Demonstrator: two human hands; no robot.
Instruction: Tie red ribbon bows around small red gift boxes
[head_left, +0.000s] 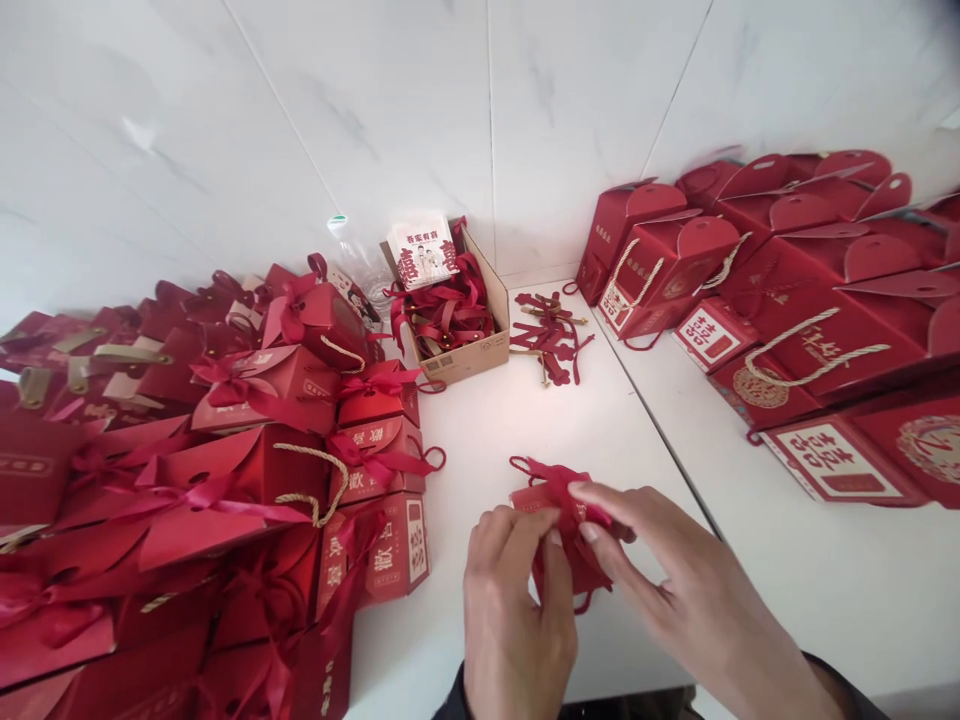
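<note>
You have one small red box (581, 572) in work, on the white table (465, 440) at the lower centre of the frame. Both hands are closed in pinches on its ribbon (561, 487): your left hand (517, 605) with fingertips drawn together at one side, your right hand (679, 575) with thumb and forefinger at the other. The ribbon lies over the top, but your fingers cover the middle, so whether a bow is fully formed there cannot be told. A thin dark-red cord (525, 463) loops out at the box's far edge.

As for progress, the packed boxes (244, 470) across the left of the frame look well advanced — many carry ribbon bows (371, 455), though not every top shows one. The larger boxes (795, 330) at the right stand folded shut, with no bows that you can make out. Material remains, too — loose ribbons (450, 315) fill the cardboard carton (471, 362) at upper centre, and knotted cords (546, 335) with gold parts lie just beside it, unattached to any box.
</note>
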